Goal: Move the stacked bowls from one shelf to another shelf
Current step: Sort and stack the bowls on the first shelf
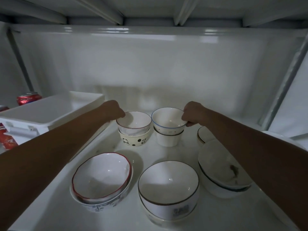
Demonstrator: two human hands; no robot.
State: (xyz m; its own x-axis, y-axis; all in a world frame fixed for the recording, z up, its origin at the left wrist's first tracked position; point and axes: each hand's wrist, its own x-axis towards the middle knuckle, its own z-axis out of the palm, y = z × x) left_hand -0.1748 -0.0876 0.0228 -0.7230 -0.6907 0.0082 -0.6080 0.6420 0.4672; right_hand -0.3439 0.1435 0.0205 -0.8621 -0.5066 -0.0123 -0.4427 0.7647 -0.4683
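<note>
Two small stacks of bowls stand at the back of the white shelf [166, 152]. My left hand [115, 110] pinches the left rim of the marbled top bowl [135, 123], which sits in a cream bowl with panda marks [133, 140]. My right hand [194, 113] pinches the right rim of the blue-rimmed top bowl [166, 120], nested in a plain white bowl [169, 140]. Both stacks rest on the shelf, close side by side.
Nearer me stand a red-rimmed stack [101, 180], a dark-rimmed stack [168, 189] and a tilted stack [223, 174] at the right, with another bowl [204, 135] behind it. A white box [50, 114] and red cans [28, 98] lie to the left.
</note>
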